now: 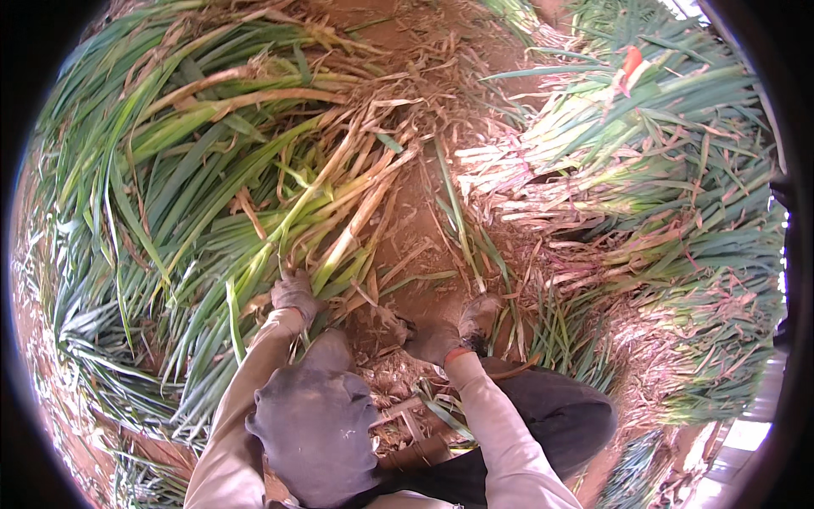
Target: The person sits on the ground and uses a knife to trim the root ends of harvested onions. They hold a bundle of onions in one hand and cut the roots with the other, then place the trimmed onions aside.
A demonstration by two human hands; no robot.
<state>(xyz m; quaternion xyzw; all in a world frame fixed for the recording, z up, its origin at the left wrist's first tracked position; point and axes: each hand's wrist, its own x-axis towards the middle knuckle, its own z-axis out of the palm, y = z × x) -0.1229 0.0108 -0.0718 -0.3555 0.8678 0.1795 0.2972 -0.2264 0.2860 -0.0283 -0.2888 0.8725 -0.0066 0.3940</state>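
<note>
My left hand (295, 293), dusty grey, is closed around green onion stalks (287, 244) at the near edge of a large heap. The long leaves of the heap (161, 178) spread left and away from me. My right hand (434, 341) is low in the middle, close to the ground, with its fingers curled together. A shrivelled brownish bit shows at its fingertips, too small to name. Right beside this hand is a dusty foot or shoe (480, 316). A few loose green leaves (458, 212) lie on the soil beyond it.
Bundled green onions (585, 187) with pinkish-white lower ends are stacked along the right side. A red-orange scrap (629, 69) lies on them. Dry husks (407, 93) litter the reddish soil between the heaps. My bent legs (543, 403) and a grey cloth (314, 424) fill the near middle.
</note>
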